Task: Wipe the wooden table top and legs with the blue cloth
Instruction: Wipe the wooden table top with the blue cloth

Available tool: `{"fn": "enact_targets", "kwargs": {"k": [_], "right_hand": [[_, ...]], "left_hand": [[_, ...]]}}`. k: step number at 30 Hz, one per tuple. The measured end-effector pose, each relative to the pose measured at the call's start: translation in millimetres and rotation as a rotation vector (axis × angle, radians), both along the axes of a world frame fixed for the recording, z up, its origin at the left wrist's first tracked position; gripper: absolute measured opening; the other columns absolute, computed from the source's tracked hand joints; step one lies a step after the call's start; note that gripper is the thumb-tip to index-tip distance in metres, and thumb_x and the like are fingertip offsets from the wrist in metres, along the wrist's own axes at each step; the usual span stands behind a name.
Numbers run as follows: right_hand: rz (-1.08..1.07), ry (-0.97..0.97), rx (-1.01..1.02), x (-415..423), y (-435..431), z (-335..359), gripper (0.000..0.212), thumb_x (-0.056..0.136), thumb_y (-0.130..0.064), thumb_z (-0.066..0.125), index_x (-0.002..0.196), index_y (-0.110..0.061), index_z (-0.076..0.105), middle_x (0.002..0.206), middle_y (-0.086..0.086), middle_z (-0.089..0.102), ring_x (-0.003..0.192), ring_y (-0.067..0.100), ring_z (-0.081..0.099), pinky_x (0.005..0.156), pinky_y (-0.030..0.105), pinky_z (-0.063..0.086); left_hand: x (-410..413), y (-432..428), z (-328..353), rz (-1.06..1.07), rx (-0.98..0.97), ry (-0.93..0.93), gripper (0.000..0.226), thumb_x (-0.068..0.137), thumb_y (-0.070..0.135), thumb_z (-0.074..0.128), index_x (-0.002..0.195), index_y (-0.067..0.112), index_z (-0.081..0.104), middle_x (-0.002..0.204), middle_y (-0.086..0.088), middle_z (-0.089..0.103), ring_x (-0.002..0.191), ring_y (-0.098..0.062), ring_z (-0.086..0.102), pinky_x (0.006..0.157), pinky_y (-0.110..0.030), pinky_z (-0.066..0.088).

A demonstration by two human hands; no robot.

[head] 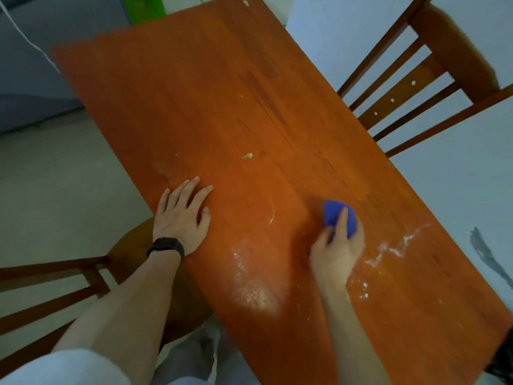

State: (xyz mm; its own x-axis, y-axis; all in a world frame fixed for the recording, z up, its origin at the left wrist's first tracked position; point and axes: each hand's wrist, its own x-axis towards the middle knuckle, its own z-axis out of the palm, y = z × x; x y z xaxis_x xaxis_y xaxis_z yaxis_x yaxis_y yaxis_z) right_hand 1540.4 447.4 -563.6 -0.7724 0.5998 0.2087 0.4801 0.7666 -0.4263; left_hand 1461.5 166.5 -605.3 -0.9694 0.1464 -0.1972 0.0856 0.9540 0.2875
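The wooden table top point(222, 107) is orange-brown and runs diagonally across the view. White powdery smears and crumbs lie on its near half, with a yellowish crumb point(247, 156) near the middle. My right hand point(337, 245) grips the bunched blue cloth point(334, 215) and holds it down on the table top. My left hand point(181, 215) rests flat on the table near its left edge, fingers spread, a black watch on the wrist. The table legs are hidden.
A wooden chair point(433, 79) with a slatted back stands at the table's far right side. Another wooden chair point(83, 279) is at the lower left beside my left arm. A grey sofa point(33, 79) and a green object point(144, 8) sit beyond the far end.
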Motion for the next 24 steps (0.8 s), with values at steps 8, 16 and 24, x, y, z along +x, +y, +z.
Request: {"fn": "enact_targets", "kwargs": {"k": [8, 16, 24], "right_hand": [[0.617, -0.286, 0.098, -47, -148, -22, 0.058, 0.09, -0.026, 0.057, 0.146, -0.031, 0.04, 0.157, 0.004, 0.031, 0.117, 0.037, 0.042, 0.09, 0.045, 0.046], [0.092, -0.42, 0.132, 3, 15, -27, 0.063, 0.089, -0.018, 0.043, 0.15, -0.029, 0.035, 0.16, 0.009, 0.024, 0.125, 0.044, 0.039, 0.105, 0.051, 0.034], [0.301, -0.192, 0.127, 22, -78, -3, 0.055, 0.086, -0.012, 0.051, 0.14, -0.011, 0.051, 0.149, 0.021, 0.038, 0.116, 0.04, 0.044, 0.099, 0.046, 0.036]], "left_hand": [[1, -3, -12, -0.005, 0.051, 0.06, 0.056, 0.094, 0.046, 0.029, 0.149, 0.04, 0.033, 0.161, 0.005, 0.026, 0.148, -0.018, 0.021, 0.121, -0.044, 0.009], [2, -4, -7, -0.001, 0.07, 0.104, 0.052, 0.094, 0.042, 0.036, 0.146, 0.04, 0.04, 0.159, 0.005, 0.031, 0.147, -0.018, 0.025, 0.121, -0.045, 0.013], [2, -5, -8, -0.012, 0.075, 0.112, 0.052, 0.094, 0.04, 0.04, 0.145, 0.038, 0.043, 0.158, 0.003, 0.034, 0.145, -0.019, 0.028, 0.12, -0.047, 0.018]]}}
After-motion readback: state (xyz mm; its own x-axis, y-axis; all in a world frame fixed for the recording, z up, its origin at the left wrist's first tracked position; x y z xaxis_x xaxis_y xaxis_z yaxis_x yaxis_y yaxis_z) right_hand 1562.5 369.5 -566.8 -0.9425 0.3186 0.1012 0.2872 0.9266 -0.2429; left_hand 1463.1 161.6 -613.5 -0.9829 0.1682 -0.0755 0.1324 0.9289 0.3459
